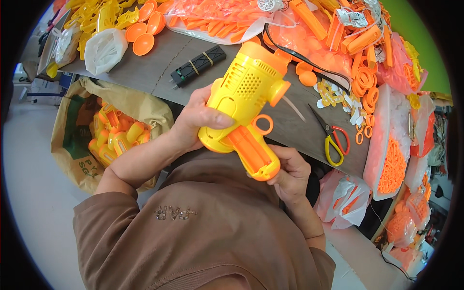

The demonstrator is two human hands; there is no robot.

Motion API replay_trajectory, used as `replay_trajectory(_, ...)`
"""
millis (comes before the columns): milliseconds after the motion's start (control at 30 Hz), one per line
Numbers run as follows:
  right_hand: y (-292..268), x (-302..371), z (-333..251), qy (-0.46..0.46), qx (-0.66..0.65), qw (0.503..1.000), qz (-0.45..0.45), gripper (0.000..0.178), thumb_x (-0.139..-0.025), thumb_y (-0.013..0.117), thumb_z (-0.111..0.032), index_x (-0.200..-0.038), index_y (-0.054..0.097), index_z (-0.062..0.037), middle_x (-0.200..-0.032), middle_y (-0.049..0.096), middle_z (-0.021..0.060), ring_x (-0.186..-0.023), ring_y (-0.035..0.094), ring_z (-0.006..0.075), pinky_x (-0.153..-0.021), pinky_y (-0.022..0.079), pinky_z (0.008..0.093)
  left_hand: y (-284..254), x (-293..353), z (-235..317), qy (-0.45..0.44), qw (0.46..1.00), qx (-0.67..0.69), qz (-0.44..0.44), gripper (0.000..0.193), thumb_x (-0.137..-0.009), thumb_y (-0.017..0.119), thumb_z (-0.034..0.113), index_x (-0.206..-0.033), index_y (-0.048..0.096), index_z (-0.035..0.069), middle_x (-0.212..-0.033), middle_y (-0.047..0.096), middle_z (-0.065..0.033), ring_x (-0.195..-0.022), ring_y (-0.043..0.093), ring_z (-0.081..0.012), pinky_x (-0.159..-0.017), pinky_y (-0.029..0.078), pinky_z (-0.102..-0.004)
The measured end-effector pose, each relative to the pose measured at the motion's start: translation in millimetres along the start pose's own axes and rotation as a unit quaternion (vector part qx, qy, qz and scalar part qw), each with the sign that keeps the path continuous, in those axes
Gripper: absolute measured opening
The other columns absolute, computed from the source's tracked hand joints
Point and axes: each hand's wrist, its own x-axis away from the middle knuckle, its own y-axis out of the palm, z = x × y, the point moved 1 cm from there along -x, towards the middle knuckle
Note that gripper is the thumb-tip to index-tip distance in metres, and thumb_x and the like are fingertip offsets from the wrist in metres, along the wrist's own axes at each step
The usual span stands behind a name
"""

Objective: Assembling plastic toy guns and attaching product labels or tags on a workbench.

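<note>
A yellow and orange plastic toy gun (pixel 246 92) is held tilted in front of my chest, over the table's near edge. My left hand (pixel 200 118) grips its body, the thumb lying across the yellow shell. At the lower end, the fingers of my right hand (pixel 291 174) close on the tip of the handle, where an orange strip is set in. An orange ring trigger sticks out beside the handle. Beyond the toy lies a black rectangular part (pixel 198 66) with two rubber bands around it. Scissors (pixel 330 137) with red and yellow handles rest to the right.
A paper bag (pixel 67 137) of yellow and orange toys stands at the left. Orange cups (pixel 143 44), a white plastic bag (pixel 105 51) and heaped orange parts (pixel 222 24) line the back. At right are loose rings (pixel 366 79) and a plastic tub (pixel 379 140) of small orange pieces.
</note>
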Motion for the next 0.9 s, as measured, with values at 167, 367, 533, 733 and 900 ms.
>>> replay_trajectory(167,-20,-23,-9,0.101,0.06,0.993,-0.018,0.047,-0.076,0.073,-0.009,-0.114,0.053,0.0087,-0.103,0.065,0.0169,-0.089,0.066,0.0207,-0.074,0.055,0.0303,-2,-17,6,-0.008,0.999,-0.032,0.013,0.063,-0.068,0.069,0.015,-0.123,0.045,-0.003,-0.111,0.059,-0.0128,-0.1,0.059,-0.0203,-0.089,0.047,-0.0333)
replay_trajectory(367,-38,-72,-62,-0.201,0.354,0.905,0.122,0.062,-0.085,0.062,-0.047,-0.122,0.052,0.0012,-0.109,0.06,0.0119,-0.091,0.058,0.0161,-0.08,0.048,0.028,-9,-35,16,-0.136,0.974,-0.171,-0.065,0.062,-0.068,0.072,0.018,-0.12,0.047,-0.003,-0.106,0.06,-0.0119,-0.099,0.059,-0.0187,-0.089,0.046,-0.0309)
replay_trajectory(533,-34,-87,-51,-0.1,0.381,0.919,-0.013,0.06,-0.086,0.062,-0.045,-0.123,0.05,0.0012,-0.111,0.056,0.009,-0.101,0.053,0.0157,-0.089,0.042,0.0279,-7,-49,18,-0.193,0.948,-0.227,-0.111,0.065,-0.071,0.072,0.02,-0.125,0.048,-0.005,-0.116,0.059,-0.0123,-0.105,0.057,-0.0175,-0.093,0.044,-0.0304)
replay_trajectory(733,-48,-76,-20,-0.131,0.54,0.815,0.164,0.036,-0.092,0.056,-0.03,-0.109,0.054,0.0016,-0.1,0.057,0.0127,-0.094,0.055,0.0204,-0.087,0.043,0.0299,-25,-40,5,0.078,0.89,-0.445,-0.059,0.064,-0.072,0.078,0.014,-0.126,0.048,-0.002,-0.118,0.056,-0.0133,-0.108,0.055,-0.0222,-0.094,0.042,-0.0326)
replay_trajectory(900,-70,-81,-41,-0.19,0.57,0.775,0.195,0.018,-0.092,0.055,-0.013,-0.102,0.058,0.001,-0.092,0.059,0.0079,-0.082,0.055,0.0162,-0.074,0.045,0.0282,-26,-37,-13,0.208,0.817,-0.538,-0.017,0.059,-0.076,0.074,0.011,-0.126,0.047,-0.001,-0.119,0.052,-0.0162,-0.108,0.054,-0.0277,-0.092,0.043,-0.034)
